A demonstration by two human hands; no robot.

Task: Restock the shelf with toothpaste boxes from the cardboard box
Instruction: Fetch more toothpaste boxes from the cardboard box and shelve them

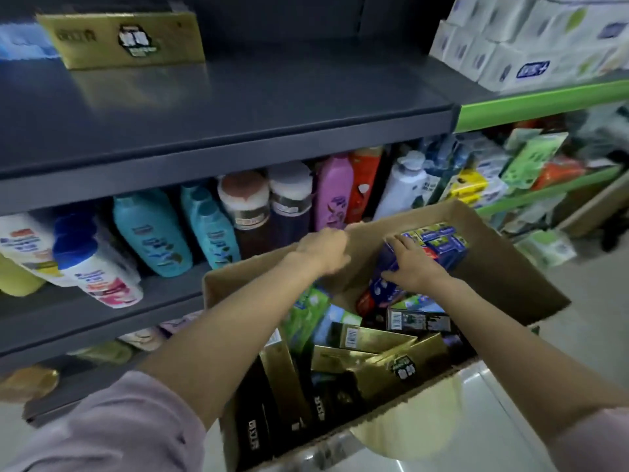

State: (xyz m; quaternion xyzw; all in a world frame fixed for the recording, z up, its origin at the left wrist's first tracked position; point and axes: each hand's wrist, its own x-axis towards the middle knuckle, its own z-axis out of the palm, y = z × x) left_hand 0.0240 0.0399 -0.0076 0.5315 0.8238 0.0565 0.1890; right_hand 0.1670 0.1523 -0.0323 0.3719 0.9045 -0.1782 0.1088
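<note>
An open cardboard box [503, 267] sits below me, full of toothpaste boxes: gold ones [391, 366], green ones [306, 311] and blue ones [442, 243]. My right hand [413, 267] grips a blue toothpaste box [388, 257] inside the carton, at its far side. My left hand [325, 248] is closed on the carton's far flap [360, 240]. The grey upper shelf [238, 107] is mostly bare, with one gold toothpaste box [122, 39] lying at its back left.
The shelf below holds shampoo and lotion bottles [149, 233]. Tissue packs [531, 39] fill the green-edged shelf [544, 100] at the upper right, with more packaged goods [531, 158] under it. Pale floor [578, 335] lies to the right of the carton.
</note>
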